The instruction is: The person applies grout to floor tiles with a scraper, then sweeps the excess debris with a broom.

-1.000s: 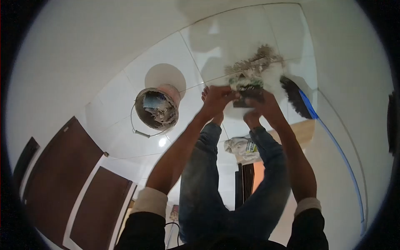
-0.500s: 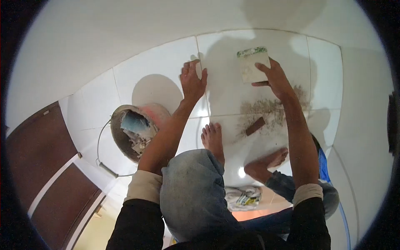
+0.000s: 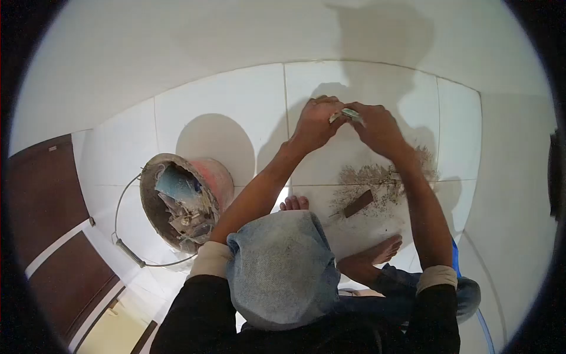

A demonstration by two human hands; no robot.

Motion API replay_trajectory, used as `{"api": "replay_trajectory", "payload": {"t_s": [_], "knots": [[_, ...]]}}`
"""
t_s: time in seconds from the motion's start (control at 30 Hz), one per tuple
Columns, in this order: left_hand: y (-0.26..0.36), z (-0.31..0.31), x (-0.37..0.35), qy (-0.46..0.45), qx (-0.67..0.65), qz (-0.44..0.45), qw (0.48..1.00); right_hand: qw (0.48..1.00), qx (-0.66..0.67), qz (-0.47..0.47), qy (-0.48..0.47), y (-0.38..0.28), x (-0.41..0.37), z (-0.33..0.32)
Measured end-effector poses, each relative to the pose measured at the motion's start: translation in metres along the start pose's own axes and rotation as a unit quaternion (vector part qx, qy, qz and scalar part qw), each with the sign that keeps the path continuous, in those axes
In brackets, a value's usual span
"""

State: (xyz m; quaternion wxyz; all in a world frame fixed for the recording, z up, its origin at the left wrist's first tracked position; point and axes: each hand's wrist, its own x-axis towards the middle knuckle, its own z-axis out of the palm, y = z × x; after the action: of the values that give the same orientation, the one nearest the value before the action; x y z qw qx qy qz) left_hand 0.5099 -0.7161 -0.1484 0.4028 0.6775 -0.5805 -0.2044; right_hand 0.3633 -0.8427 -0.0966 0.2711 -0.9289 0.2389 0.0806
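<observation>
My left hand (image 3: 317, 123) and my right hand (image 3: 377, 131) are close together above the white tiled floor. Between them is an off-white flat square piece with a green-marked edge (image 3: 349, 112), seen nearly edge-on; its material is not clear. Both hands have their fingers closed around it and hide most of it. Below my right hand, a patch of brown-grey dirt (image 3: 365, 175) spreads over the tiles. A small dark-brown rectangular piece (image 3: 358, 203) lies at the patch's lower edge.
A dirty bucket (image 3: 154, 215) full of debris and a blue scrap stands at left, its wire handle (image 3: 130, 252) hanging down. White walls (image 3: 236, 35) curve round the floor. Brown panels (image 3: 50, 200) are at far left. A blue hose (image 3: 485, 330) runs at lower right.
My left hand has lifted from the floor and moved right to grip the square piece. My right hand has turned the piece from face-on to edge-on. The view has shifted slightly.
</observation>
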Motion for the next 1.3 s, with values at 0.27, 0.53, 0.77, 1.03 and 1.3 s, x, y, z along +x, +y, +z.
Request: {"api": "replay_trajectory", "payload": {"t_s": [0.27, 0.53, 0.77, 1.03, 1.3], "knots": [[-0.08, -0.014, -0.059, 0.237, 0.271, -0.306, 0.881, 0.943, -0.161, -0.114, 0.268, 0.001, 0.083, 0.082], [-0.079, -0.01, -0.057, 0.2, 0.348, -0.31, 0.862, 0.956, -0.145, -0.111, 0.229, -0.002, 0.102, 0.071], [-0.08, -0.014, -0.051, 0.218, 0.337, -0.298, 0.866, 0.95, -0.191, -0.171, 0.18, -0.021, 0.102, 0.08], [-0.085, -0.015, -0.051, 0.224, 0.338, -0.293, 0.866, 0.965, -0.146, -0.133, 0.172, -0.041, 0.123, 0.086], [-0.083, -0.009, -0.056, 0.183, 0.377, -0.321, 0.85, 0.977, -0.144, -0.114, 0.107, -0.05, 0.129, 0.09]]}}
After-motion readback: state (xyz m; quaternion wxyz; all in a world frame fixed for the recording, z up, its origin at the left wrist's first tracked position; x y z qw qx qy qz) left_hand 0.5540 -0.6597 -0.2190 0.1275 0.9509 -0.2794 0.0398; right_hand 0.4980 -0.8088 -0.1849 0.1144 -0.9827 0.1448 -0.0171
